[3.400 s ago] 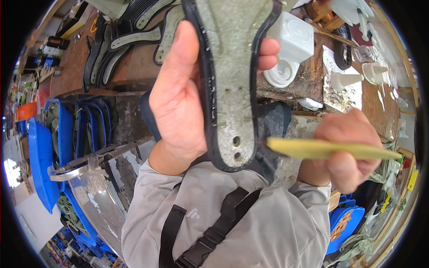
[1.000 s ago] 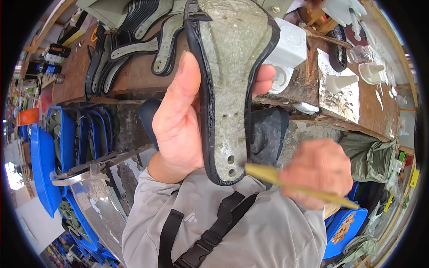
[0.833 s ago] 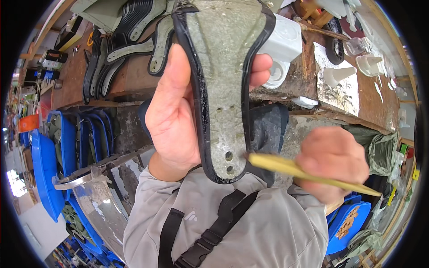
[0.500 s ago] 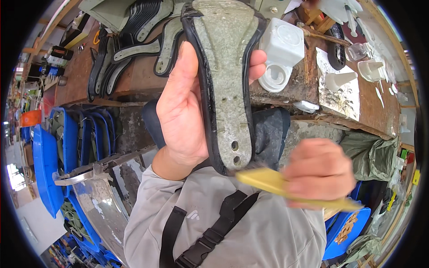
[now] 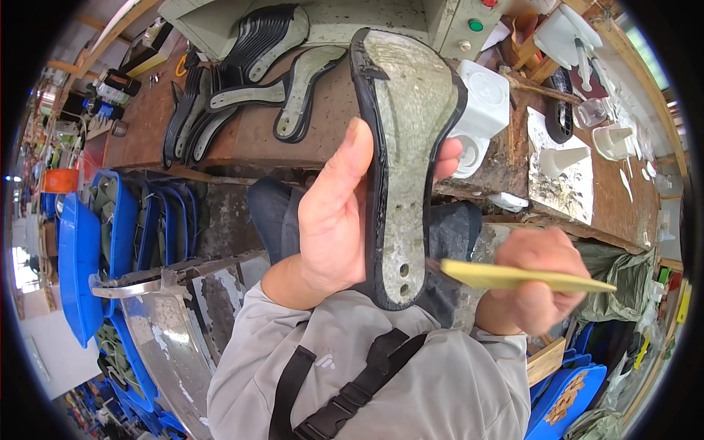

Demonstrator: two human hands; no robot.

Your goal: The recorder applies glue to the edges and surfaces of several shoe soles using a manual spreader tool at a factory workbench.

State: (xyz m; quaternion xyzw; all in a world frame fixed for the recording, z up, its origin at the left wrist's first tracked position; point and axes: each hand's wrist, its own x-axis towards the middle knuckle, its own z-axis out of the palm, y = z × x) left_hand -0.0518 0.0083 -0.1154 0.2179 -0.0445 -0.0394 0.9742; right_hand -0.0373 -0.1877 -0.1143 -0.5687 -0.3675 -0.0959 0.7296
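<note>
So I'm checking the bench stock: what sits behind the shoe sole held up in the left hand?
Behind the shoe sole in the left hand, a white plastic container shows at its right edge; the sole covers the container's left part and the bench directly behind.

Grey black-rimmed shoe sole [image 5: 407, 147] upright, yellow brush handle [image 5: 524, 276] level

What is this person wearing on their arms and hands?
Both hands are bare, no gloves: the left hand and the right hand. Light grey long sleeves end at the wrists. Black webbing straps with a buckle cross the grey top.
</note>
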